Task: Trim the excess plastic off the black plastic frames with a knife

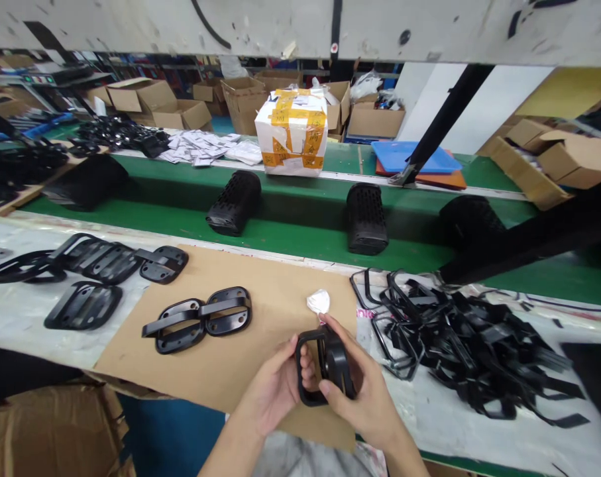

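Note:
Over the cardboard sheet (275,291), both hands hold a black plastic frame-shaped part (303,391) upright. My left hand (273,384) grips its left edge, with the thumb on the rim and curled fingers showing through the opening. My right hand (364,394) is closed round the other side, against a thicker black piece (336,361) joined or pressed to the frame; I cannot tell which. A crumpled white scrap (319,301) lies just beyond my fingers. To the left on the cardboard rest two black oval plates with straps across them, one plate (228,321) overlapping the other (173,338).
More black plates (86,305) lie at the left. A tangled heap of black straps and frames (479,351) fills the right. Several black perforated housings (367,218) stand on the green belt (300,205). A taped white box (293,139) sits behind; a dark post (442,126) slants at the right.

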Available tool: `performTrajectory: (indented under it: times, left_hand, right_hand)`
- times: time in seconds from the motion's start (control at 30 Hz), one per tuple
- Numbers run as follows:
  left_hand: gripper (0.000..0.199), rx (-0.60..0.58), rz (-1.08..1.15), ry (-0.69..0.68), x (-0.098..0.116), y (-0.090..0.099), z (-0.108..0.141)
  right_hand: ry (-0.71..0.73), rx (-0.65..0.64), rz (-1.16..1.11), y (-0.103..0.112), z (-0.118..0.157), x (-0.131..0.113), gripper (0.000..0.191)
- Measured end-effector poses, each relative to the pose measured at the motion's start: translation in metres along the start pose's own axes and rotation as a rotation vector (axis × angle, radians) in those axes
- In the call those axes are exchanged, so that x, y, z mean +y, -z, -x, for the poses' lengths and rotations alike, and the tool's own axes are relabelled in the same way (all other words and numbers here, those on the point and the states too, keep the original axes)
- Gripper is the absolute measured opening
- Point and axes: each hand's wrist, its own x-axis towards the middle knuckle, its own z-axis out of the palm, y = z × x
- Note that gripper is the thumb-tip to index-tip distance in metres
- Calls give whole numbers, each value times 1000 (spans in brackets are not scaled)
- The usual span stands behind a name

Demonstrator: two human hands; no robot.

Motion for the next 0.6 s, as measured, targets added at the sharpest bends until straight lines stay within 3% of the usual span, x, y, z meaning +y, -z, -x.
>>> performTrajectory:
  times: [0.17, 0.33, 0.43, 0.53, 0.6]
  left_hand:
    - [41, -35, 58, -100, 0, -3, 6]
    - [49, 55, -45, -76, 3, 2, 3]
    - [50, 64, -335, -236, 1, 10, 3]
    - [40, 78, -838, -482, 0, 21, 5]
    - [33, 94, -1170, -558, 0, 31, 4]
  right_hand:
    - [41, -30, -105, -9, 4, 3, 78]
    - [29, 5, -76, -14, 5, 11, 77]
    - [106, 45, 81, -11, 3, 13, 79]
    - [202, 139, 252, -10, -1, 7, 80]
    - [243, 168, 355, -13, -5, -1, 81]
